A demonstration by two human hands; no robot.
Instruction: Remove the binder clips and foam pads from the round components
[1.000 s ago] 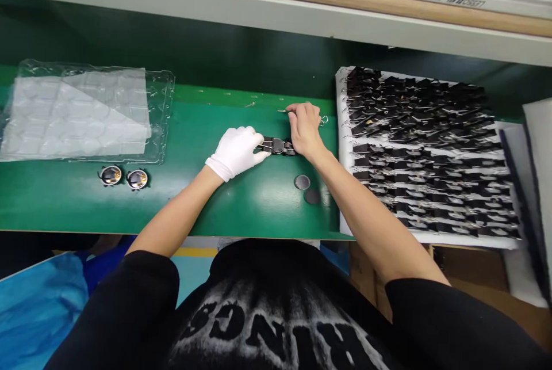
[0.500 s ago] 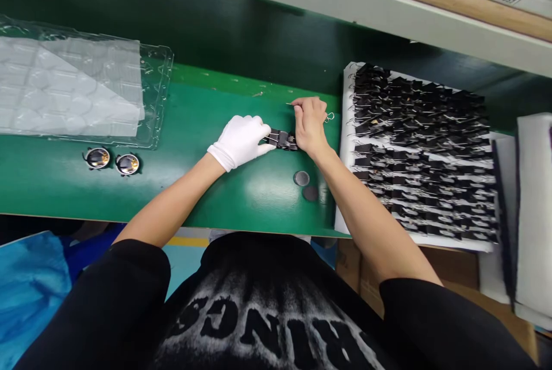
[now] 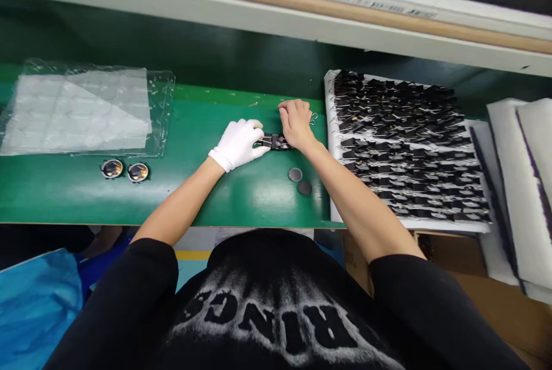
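Observation:
My left hand (image 3: 237, 143), in a white glove, pinches the wire handles at the left end of a row of black binder clips (image 3: 276, 141) low over the green bench. Bare and curled, my right hand (image 3: 297, 122) covers the right end of this row; its fingertips are partly hidden. Wire loops (image 3: 314, 118) like binder clip handles stick out beside its knuckles. What the clips clamp cannot be made out. Nearer my body lie a grey-rimmed disc (image 3: 295, 174) and a dark disc (image 3: 304, 187), side by side.
On the right a white foam tray (image 3: 334, 145) bears rows of black binder clips. Two round metallic parts (image 3: 138, 172) lie at left, below a clear plastic tray (image 3: 166, 111) with white sheets. A shelf edge (image 3: 259, 10) crosses the back. White foam sheets (image 3: 517, 186) stand far right.
The camera view has shifted, so the trays sit differently in the picture. Both hands stay at the row of binder clips; the right hand's fingers have moved slightly.

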